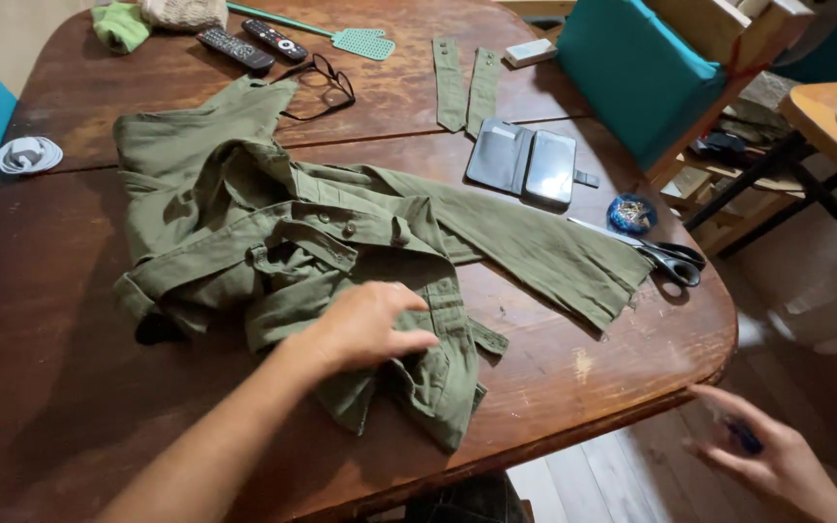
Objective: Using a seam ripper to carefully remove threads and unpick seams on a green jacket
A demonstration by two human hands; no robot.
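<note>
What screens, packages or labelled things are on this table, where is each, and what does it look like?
Phone: dark blank screen, in an open grey wallet case right of the green shirt.
Two remotes: black, slim, at the table's far edge.
Small box: pale, rectangular, far edge near the teal cushion.
Round tin: blue, patterned, beside the scissors.

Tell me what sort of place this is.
Probably a home living or dining room used for sewing. A worn wooden table holds an olive shirt under the left hand, scissors, and two remote controls; the right hand is off the table's edge.
</note>
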